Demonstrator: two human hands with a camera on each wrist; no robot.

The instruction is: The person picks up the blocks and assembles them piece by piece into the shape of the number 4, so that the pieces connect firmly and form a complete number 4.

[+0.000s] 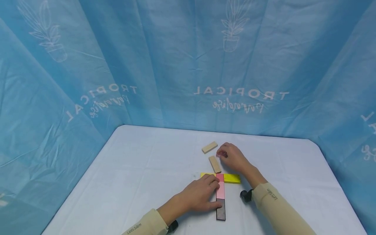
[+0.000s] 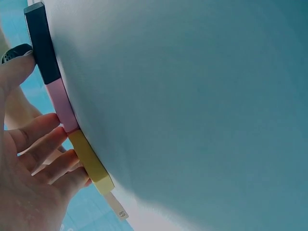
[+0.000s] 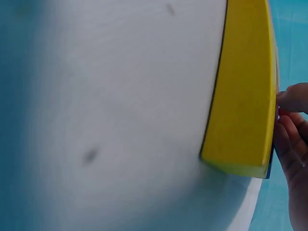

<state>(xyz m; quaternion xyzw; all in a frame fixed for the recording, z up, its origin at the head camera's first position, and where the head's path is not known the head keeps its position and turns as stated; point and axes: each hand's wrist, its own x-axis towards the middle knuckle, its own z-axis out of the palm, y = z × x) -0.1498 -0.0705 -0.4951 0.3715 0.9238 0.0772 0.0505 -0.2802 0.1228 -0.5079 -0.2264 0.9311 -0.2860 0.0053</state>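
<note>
The pink block [image 1: 221, 192] abuts the dark block [image 1: 221, 214] on the desk [image 1: 132, 169]; the left hand [image 1: 198, 195], fingers spread, touches both, gripping neither. The right hand [image 1: 233, 159] curls its fingers; I cannot tell their hold. Left wrist alone shows digits on a wooden block [image 2: 117, 206]. Blue curtains [image 1: 173, 65] line the far edge; desk stretches leftward.
</note>
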